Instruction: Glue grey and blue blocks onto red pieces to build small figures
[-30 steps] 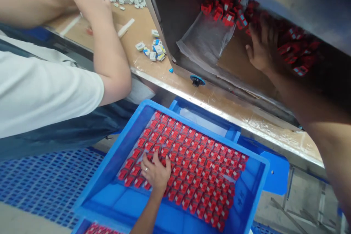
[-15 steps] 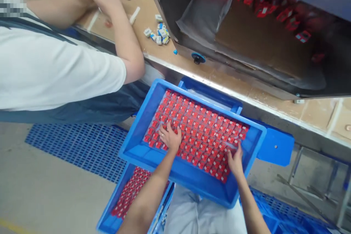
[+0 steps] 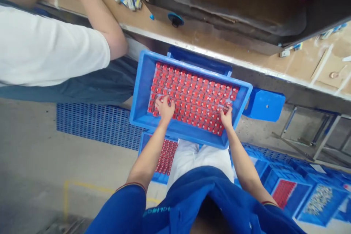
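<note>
The person's left hand (image 3: 164,109) lies spread over the near rows of red plastic components (image 3: 197,91), which fill the crosswise blue plastic crate (image 3: 192,131), while the right hand (image 3: 226,116) curls at their near right corner, its grip impossible to tell.

- counter (image 3: 298,66) (tan top, steel edge): small white-blue parts (image 3: 128,0)
- floor (image 3: 35,153): blue mat (image 3: 95,128), blue crates (image 3: 297,204) holding red parts (image 3: 283,193)
</note>
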A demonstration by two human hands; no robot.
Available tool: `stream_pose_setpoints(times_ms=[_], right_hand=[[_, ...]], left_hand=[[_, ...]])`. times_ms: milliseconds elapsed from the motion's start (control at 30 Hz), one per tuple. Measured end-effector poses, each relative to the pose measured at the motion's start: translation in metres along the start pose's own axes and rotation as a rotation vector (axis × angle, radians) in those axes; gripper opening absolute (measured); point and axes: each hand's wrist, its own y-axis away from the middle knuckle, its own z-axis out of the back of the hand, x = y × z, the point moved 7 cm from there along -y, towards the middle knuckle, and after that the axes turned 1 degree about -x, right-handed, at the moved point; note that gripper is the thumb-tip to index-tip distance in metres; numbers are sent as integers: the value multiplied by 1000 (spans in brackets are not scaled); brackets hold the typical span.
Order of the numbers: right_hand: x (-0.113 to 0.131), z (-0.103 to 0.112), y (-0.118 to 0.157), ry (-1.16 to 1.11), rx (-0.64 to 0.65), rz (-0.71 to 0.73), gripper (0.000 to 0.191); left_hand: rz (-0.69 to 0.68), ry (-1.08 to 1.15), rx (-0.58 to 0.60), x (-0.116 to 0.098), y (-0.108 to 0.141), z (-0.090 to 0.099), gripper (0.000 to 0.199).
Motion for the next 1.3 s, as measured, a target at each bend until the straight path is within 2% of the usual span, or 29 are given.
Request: stream_pose_setpoints(times_ms=[67,167,233,333,467,600,867,1033,1200,1300], right_hand=[[-3,-2,-2,18,37,21,48],[-7,-1,-4,60,87,53,43],[-9,0,-5,98,121,74,39],[-10,-1,-9,144,181,100,38],[-10,-8,-18,155,239,108,41],[-11,-16,-21,106,260,92,39],[-3,-20,-21,-25,281,100,31],[-5,-27,-11,-79,332,58,42],[-2,-37,1,-126,393,34,61],[2,-40,-1,-142,435,23,63]], left_hand=[[-71,2,77,-23,19,-18,49],[-151,26,232,-65,52,-61,50],[-137,28,293,-86,68,-84,53],[-69,7,321,-101,76,-102,62],[-6,-15,342,-101,70,-105,69],[-6,-24,365,-98,67,-106,72],[-64,36,393,-82,65,-101,60],[-57,99,390,-82,58,-106,52],[-60,135,379,-76,54,-110,58],[-47,146,375,-70,55,-112,58]])
